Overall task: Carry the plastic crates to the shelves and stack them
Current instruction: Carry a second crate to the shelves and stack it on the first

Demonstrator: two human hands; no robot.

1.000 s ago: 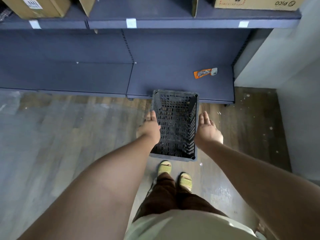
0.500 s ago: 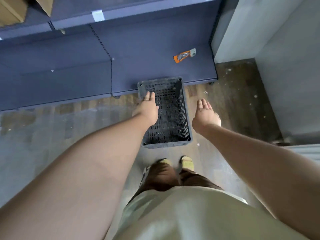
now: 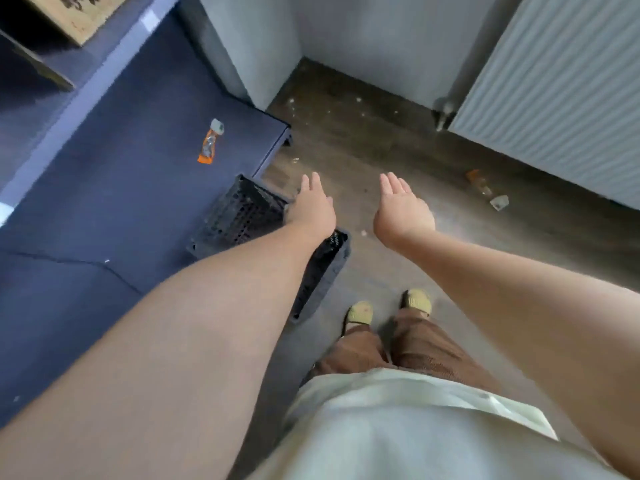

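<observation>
Head view, looking down. 1 black plastic crate [image 3: 242, 216] with perforated walls sits at centre left of the frame, open side up. Its near end is on the wooden floor [image 3: 363, 140] and its far end is at the front edge of the dark blue bottom shelf [image 3: 131, 188]; whether it rests on that edge cannot be told. The left forearm crosses the crate and hides its middle.

The left hand [image 3: 313, 209] is at the centre of the frame, back upward, fingers straight and pressed together, holding nothing. It lies over the crate's right rim; contact cannot be told. The right hand [image 3: 401, 211] is just right of centre, palm turned inward, fingers straight and close together, holding nothing, over bare floor and apart from the crate.

An orange packet [image 3: 207, 143] lies on the shelf in the upper left. A cardboard box [image 3: 76, 19] sits on a higher shelf at the top left corner. A second orange packet [image 3: 479, 181] lies on the floor at right, below a white ribbed panel [image 3: 561, 84]. 2 feet in pale slippers [image 3: 360, 313] stand at lower centre, just right of the crate's near end.
</observation>
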